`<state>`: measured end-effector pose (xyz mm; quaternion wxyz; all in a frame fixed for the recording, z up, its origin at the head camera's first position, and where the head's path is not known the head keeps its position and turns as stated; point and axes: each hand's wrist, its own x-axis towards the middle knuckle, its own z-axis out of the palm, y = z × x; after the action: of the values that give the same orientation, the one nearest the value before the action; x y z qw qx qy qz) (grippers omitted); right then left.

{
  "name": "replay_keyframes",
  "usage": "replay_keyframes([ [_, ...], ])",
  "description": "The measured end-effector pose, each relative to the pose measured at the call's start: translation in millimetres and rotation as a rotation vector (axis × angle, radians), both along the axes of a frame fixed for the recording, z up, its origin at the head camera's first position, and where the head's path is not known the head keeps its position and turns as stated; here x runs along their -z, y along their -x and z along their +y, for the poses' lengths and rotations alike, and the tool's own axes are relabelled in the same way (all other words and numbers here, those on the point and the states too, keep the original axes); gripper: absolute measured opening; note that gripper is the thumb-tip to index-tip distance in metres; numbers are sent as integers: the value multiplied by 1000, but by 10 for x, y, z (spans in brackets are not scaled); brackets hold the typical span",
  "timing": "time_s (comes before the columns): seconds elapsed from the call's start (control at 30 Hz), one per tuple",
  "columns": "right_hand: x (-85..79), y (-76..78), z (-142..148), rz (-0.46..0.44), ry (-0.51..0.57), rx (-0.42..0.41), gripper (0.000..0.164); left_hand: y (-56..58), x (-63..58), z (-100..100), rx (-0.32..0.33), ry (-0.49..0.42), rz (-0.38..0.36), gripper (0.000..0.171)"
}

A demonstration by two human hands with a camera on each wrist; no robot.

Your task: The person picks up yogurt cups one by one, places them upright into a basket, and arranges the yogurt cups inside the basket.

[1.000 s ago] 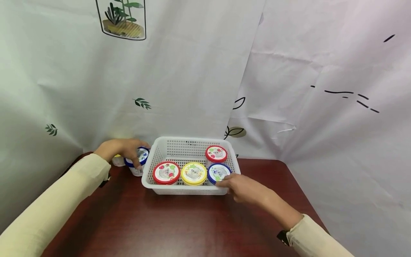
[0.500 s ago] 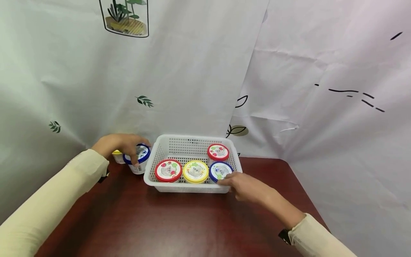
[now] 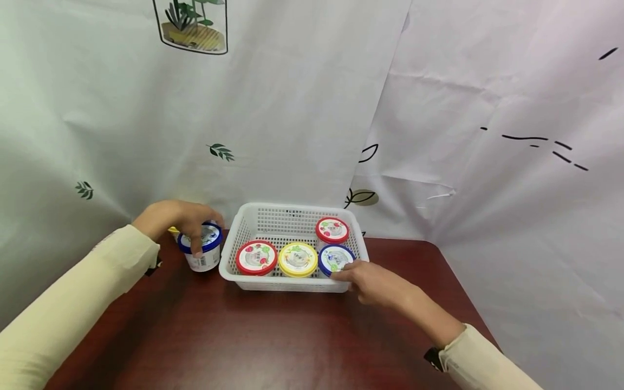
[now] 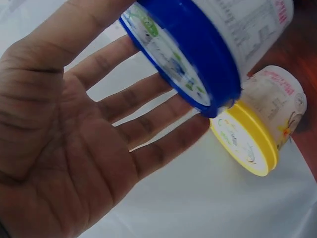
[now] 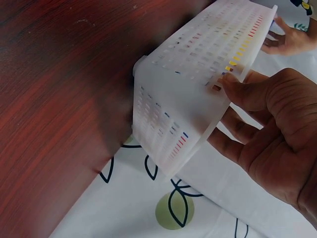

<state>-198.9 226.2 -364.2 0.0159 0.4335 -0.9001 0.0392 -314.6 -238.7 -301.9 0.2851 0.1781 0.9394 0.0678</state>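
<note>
My left hand (image 3: 182, 218) grips a blue-lidded tub (image 3: 203, 260) by its lid, just left of the basket. In the left wrist view the thumb and fingertips sit at the edge of the blue lid (image 4: 218, 59), and the palm is away from it. Behind it is a yellow-lidded tub (image 4: 277, 99), mostly hidden in the head view. My right hand (image 3: 377, 283) holds the white plastic basket (image 3: 292, 285) at its near right corner. The right wrist view shows the thumb outside the basket wall (image 5: 173, 89) and the fingers over the rim.
Inside the basket, a red-lidded tub (image 3: 256, 258), a yellow-lidded tub (image 3: 298, 259) and a blue-lidded tub (image 3: 336, 259) line the front. Another red-lidded tub (image 3: 332, 230) stands behind at right. White printed cloth (image 3: 292, 108) hangs behind the dark red table (image 3: 273, 336).
My left hand has drawn the blue-lidded tub left and nearer, away from the basket; more of its side shows. My right hand keeps its hold on the basket. The head view has shifted slightly.
</note>
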Motion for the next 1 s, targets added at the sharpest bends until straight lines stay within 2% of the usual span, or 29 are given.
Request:
replay_keyframes([
  [0.23, -4, -13, 14, -6, -13, 36, 54, -72, -89, 1, 11, 39, -9, 99],
  [0.53, 9, -3, 22, -1, -8, 19, 55, -155, -130, -41, -9, 76, 11, 100],
  [0.77, 5, -6, 29, -7, -10, 32, 55, -222, -256, -57, -25, 23, 29, 98],
  [1.0, 16, -2, 18, -9, -4, 23, 54, -230, -355, -78, -42, -10, 18, 99],
])
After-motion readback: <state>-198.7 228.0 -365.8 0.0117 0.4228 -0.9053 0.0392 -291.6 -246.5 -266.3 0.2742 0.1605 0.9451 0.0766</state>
